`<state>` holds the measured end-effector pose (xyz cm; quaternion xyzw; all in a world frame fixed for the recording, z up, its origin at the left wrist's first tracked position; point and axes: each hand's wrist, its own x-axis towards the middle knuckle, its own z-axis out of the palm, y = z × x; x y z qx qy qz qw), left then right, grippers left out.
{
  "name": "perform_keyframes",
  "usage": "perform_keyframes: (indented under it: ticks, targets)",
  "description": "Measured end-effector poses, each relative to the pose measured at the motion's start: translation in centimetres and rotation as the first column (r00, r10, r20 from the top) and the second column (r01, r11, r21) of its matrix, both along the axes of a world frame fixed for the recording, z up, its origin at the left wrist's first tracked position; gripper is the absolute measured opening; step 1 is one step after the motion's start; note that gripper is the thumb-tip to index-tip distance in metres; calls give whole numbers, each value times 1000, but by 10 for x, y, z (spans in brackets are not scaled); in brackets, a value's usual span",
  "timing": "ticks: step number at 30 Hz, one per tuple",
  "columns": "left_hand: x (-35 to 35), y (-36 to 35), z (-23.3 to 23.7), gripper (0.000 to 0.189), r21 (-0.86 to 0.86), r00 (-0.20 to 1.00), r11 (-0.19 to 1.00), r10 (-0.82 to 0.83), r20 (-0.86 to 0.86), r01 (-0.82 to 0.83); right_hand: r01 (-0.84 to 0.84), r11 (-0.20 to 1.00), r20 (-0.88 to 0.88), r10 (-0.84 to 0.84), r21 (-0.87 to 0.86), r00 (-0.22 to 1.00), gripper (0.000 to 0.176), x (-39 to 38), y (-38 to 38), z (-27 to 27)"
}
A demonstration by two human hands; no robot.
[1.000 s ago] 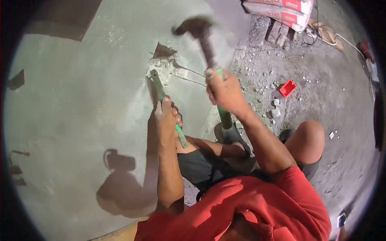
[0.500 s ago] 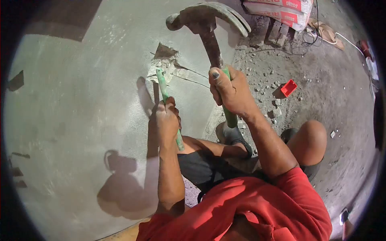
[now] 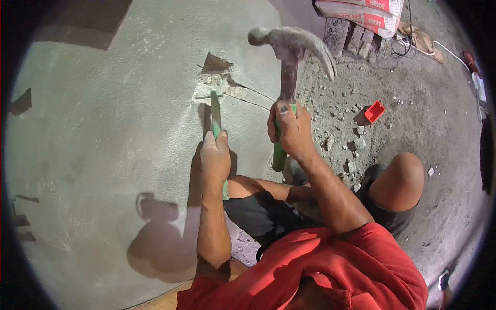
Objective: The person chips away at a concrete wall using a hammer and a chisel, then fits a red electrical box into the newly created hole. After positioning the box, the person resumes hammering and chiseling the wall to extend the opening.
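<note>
My left hand is closed around a green chisel, a long narrow bar whose upper end overlaps the lower edge of a broken patch in the grey plastered wall. My right hand grips the green handle of a claw hammer, with the thumb along the handle. The hammer is upright in view, its head high and to the right of the chisel, claw pointing right. Two thin dark lines run from the patch toward the right hand.
A small red box lies on the dusty floor among rubble. Printed sacks rest on blocks at the top right, near a sandal and a cable. My bent knee is at the right.
The hammer has moved down and right, its head turning clockwise. The chisel stands more upright, and my left hand has shifted slightly right, with its grip changed.
</note>
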<state>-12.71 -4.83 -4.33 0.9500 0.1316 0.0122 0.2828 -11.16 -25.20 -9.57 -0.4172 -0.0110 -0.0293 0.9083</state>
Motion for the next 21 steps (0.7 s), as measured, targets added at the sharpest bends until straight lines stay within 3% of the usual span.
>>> perform_keyframes:
  ticks: [1,3,9,12,13,15,19,21]
  targets:
    - [1,-6,7,25,-1,1000,1000,-1,3,1,-6,1000,-23,6,-9,1000,48,-3,1,-4]
    - [-1,-24,25,27,-167,990,981,77,-122,-97,-8,1000,-39,8,0,999,48,-6,7,-13]
    - [-1,-40,23,28,-243,985,957,138,-108,-161,45,999,-22,-45,15,999,50,-6,3,-15]
    - [2,-40,18,29,-233,985,958,154,-82,-169,70,977,-106,-49,203,993,49,-16,34,-24]
    - [2,-40,18,29,-227,984,959,156,-82,-171,59,985,-104,-43,161,994,46,-22,55,-32]
    - [3,-40,17,29,-219,984,961,154,-86,-170,-344,939,-188,337,-8,923,45,-12,66,-40]
    - [1,-42,14,29,-269,976,939,190,-105,-212,-330,943,-191,330,35,924,52,-8,36,-31]
    - [3,-47,16,30,-199,980,960,185,-80,-197,-37,983,-109,58,181,992,44,-6,25,-23]
